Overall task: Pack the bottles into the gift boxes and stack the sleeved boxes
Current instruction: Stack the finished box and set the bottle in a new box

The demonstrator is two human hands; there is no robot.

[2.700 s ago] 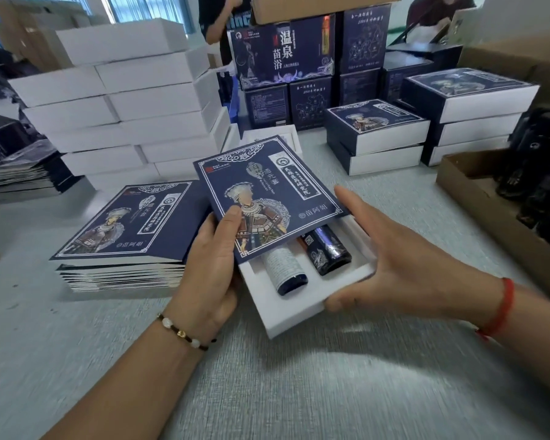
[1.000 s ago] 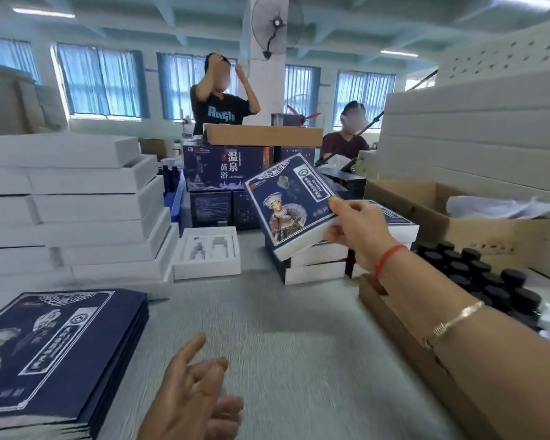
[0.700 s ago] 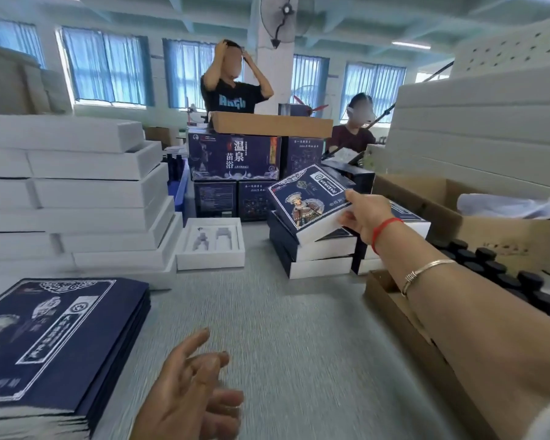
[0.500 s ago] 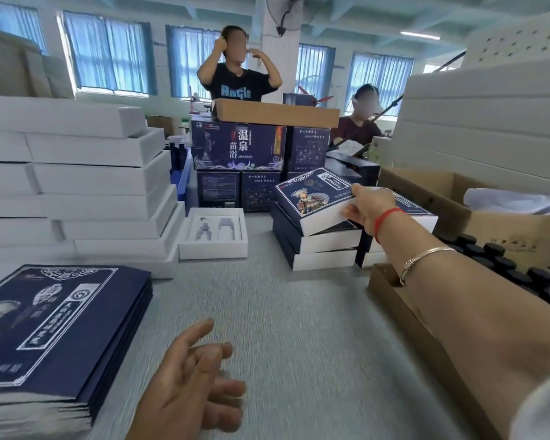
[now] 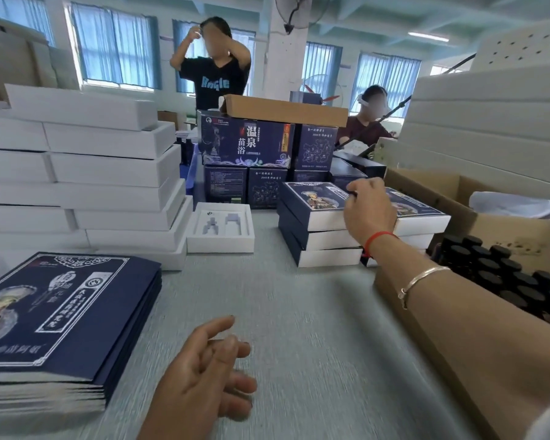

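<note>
- The right hand (image 5: 367,208) is stretched out over the top box (image 5: 315,204) of a pile of three blue-sleeved boxes. Its fingers are curled at the far right corner of that box, but it cannot be told if the box is pinched or only touched.
- The top box is laid flat on the two boxes under it, with its edges nearly lined up with theirs.
- A second pile of sleeved boxes (image 5: 421,214) is seen just beside the first, on the right, partly hidden by the wrist.
- The left hand (image 5: 204,373) is held low over the grey table (image 5: 299,296), near the front edge. Its fingers are loose and spread, and nothing is held in it.
- A wide bare strip of table is left between the left hand and the piles of boxes.
- A stack of flat blue sleeves (image 5: 58,315) is set at the left, close to the left hand.
- An open white tray box (image 5: 221,227) is placed between the tall stack of white boxes (image 5: 86,173) and the blue pile.
- Bottles with black caps (image 5: 502,274) are packed in a brown carton (image 5: 426,331) along the right edge of the table.
</note>
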